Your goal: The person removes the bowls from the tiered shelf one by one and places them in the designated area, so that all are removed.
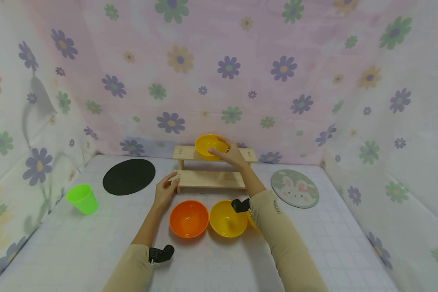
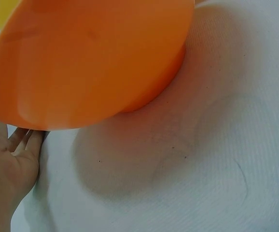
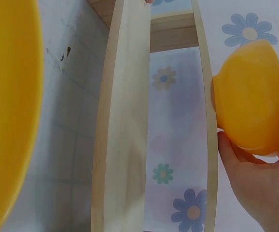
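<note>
A yellow bowl (image 1: 205, 152) is at the upper board of a two-tier wooden shelf (image 1: 209, 179). My right hand (image 1: 235, 155) grips this bowl by its right side, thumb at the front. In the right wrist view the bowl (image 3: 255, 96) has its base right at the upper board's edge. My left hand (image 1: 165, 192) holds the left end of the lower board, fingers at its edge. In the left wrist view an orange bowl (image 2: 91, 63) partly hides the fingers of that left hand (image 2: 14, 162).
In front of the shelf stand the orange bowl and a second yellow bowl (image 1: 226, 221); another yellow bowl (image 1: 253, 222) is mostly behind the right sleeve. A green cup (image 1: 83, 199) and a black round mat (image 1: 129, 177) lie left, a rabbit-print mat (image 1: 295, 189) right.
</note>
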Available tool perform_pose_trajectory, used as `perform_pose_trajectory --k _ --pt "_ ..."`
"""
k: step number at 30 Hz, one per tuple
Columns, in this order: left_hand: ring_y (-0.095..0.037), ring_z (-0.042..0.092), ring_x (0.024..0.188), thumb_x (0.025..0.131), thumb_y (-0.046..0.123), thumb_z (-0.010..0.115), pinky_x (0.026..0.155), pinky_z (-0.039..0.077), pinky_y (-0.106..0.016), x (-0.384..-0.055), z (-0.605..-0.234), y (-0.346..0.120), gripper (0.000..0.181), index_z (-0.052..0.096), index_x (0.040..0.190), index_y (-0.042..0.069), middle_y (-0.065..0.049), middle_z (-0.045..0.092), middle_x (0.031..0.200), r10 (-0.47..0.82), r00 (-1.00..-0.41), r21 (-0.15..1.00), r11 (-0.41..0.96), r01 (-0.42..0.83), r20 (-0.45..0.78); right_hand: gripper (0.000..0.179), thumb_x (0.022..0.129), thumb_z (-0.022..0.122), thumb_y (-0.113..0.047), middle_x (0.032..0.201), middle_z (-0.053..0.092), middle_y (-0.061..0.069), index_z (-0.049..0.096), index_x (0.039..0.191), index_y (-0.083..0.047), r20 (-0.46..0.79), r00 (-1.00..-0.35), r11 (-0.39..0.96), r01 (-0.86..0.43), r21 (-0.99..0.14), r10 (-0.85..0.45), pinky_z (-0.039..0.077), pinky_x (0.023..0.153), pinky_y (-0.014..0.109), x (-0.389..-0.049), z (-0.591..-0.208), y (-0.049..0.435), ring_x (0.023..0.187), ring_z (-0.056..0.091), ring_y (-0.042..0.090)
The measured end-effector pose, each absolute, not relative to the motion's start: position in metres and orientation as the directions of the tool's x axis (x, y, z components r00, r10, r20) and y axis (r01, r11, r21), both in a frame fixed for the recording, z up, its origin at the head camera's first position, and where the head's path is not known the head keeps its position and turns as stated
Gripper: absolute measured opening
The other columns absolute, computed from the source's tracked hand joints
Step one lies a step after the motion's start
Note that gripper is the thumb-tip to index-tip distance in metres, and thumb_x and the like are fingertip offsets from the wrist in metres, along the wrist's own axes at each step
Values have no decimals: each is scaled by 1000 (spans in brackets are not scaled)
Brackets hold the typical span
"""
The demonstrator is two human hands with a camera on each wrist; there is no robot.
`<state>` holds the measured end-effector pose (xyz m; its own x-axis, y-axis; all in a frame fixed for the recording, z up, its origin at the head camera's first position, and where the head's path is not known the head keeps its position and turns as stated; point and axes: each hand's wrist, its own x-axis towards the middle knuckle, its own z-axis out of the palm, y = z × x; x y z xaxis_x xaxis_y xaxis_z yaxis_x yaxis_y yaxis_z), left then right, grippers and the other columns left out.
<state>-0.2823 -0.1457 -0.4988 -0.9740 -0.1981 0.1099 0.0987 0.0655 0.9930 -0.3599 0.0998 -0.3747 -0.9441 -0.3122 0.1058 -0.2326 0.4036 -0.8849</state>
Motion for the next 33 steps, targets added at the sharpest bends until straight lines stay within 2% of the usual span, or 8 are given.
perform_pose_trajectory --k 9,17,26,33 --pt "2 55 79 91 10 60 68 44 -13 -284 -501 -147 38 56 128 1 -23 57 123 -189 -972 989 70 132 143 80 83 70 -38 152 28 10 30 148 -15 84 -955 412 -201 -889 -286 32 107 42 -363 -379 100 136 31 27" --pt "0 55 80 91 11 60 67 44 -13 -283 -501 -148 38 57 128 1 -20 56 127 -190 -971 987 92 130 145 83 80 72 -39 153 27 7 30 148 -17 91 -957 435 -208 -876 -275 25 110 43 -363 -382 100 138 26 27" --pt "1 55 82 91 11 60 69 45 -12 -283 -500 -148 38 57 129 2 -20 56 127 -191 -971 987 94 127 143 83 78 75 -35 152 27 7 33 147 -21 95 -950 391 -212 -896 -296 28 109 45 -354 -383 111 138 26 28" --pt "3 55 79 91 9 60 68 45 -13 -281 -496 -147 38 56 129 0 -21 55 128 -185 -973 989 78 124 137 81 79 75 -28 151 27 11 33 147 -20 88 -945 331 -196 -923 -316 31 107 44 -342 -382 124 134 32 30"
